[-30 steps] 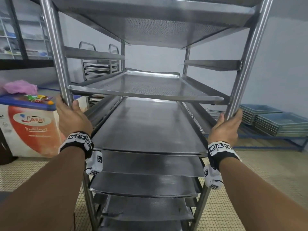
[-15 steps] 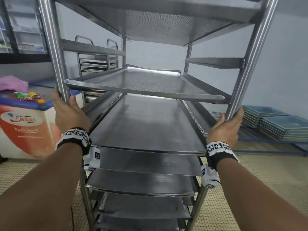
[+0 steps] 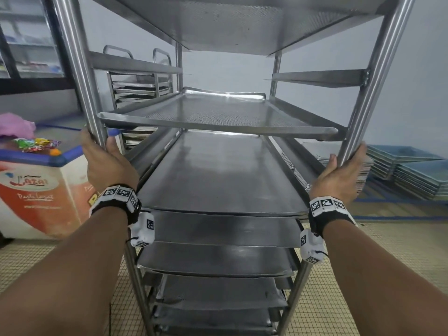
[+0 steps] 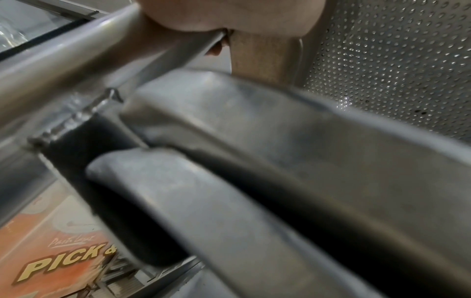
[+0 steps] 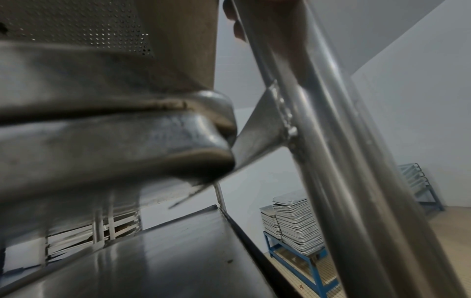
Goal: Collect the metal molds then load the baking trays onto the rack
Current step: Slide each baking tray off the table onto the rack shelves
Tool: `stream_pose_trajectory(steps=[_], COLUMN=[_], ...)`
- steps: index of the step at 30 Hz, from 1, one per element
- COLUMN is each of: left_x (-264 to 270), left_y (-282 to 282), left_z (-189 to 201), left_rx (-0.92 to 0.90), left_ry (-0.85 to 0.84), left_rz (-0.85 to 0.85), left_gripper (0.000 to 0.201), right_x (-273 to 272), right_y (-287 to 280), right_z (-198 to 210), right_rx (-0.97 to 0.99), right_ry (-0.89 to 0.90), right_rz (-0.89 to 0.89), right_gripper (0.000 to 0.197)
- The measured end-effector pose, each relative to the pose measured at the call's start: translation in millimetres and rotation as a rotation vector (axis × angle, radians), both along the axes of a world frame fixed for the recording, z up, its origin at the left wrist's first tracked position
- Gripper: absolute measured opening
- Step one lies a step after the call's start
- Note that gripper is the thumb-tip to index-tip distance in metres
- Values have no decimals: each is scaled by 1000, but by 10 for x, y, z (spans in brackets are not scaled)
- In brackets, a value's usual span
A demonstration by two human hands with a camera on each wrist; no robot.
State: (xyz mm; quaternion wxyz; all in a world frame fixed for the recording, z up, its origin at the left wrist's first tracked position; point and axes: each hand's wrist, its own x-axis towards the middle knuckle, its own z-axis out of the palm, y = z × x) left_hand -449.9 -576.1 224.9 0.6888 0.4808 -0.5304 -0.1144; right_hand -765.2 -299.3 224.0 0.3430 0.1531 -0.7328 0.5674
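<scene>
A tall steel rack [image 3: 77, 59] stands in front of me, loaded with several baking trays. A perforated tray [image 3: 218, 115] sits on an upper rail, and a solid tray [image 3: 218, 170] lies below it with more underneath. My left hand [image 3: 106, 161] grips the rack's front left post [image 4: 51, 66]. My right hand [image 3: 339, 173] grips the front right post [image 3: 356, 122], which also runs through the right wrist view [image 5: 331, 141]. Both wrist views show tray corners [image 4: 178, 181] [image 5: 198, 145] close to the posts.
A chest freezer [image 3: 36, 190] with sweets on its lid stands at the left. A second rack [image 3: 138, 86] with trays is behind. Stacks of trays [image 3: 412, 170] sit on a low blue stand [image 5: 300, 260] at the right. The floor is small beige tiles.
The rack and my hands have shifted slightly against the room; the freezer at the left sits further left and lower in view. Both hands keep their grip on the posts.
</scene>
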Motion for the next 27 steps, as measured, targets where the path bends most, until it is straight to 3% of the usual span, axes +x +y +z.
stream_pose_trajectory(steps=[16,27], left_x=[-989,-1721], left_y=[-1668,-2473], left_z=[-62,14], left_rx=[30,28], left_ry=[10,-7], left_rz=[6,31], left_gripper=[57,52], right_x=[-1274,-2029], right_y=[-1653,-2566], right_z=[-75,-65], right_rx=[43,45], right_ry=[2,6], right_rz=[19,24], right_gripper=[50,48])
